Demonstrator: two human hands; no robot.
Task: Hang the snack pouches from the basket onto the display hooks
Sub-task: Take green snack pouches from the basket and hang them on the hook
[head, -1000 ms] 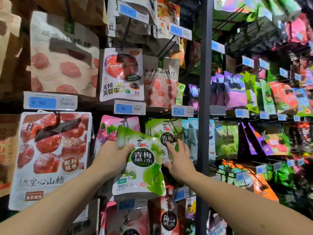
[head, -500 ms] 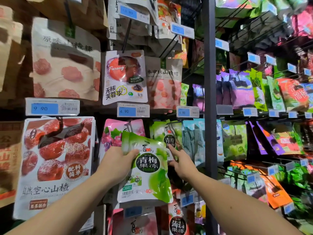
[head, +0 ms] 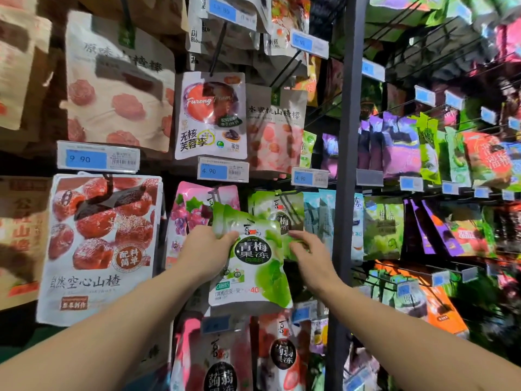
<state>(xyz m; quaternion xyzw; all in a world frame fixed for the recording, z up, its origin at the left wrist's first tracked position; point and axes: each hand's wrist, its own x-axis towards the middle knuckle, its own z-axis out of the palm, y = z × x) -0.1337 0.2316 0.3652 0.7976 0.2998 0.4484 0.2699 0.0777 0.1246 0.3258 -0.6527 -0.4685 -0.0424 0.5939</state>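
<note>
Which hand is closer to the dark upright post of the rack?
Right. The right hand is just left of the post, by the hanging green pouches. The left hand is farther left, gripping the held pouch.

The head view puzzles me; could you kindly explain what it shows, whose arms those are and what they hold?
No machine: a person wears one camera on the head, so the bare arms are their own. Instead of a table there is a shop rack of hooks with hanging snack bags and blue price tags. The left hand grips a green-and-white plastic jelly pouch by its side. The right hand touches matching green pouches hanging behind it; whether it grips them is unclear.
</note>
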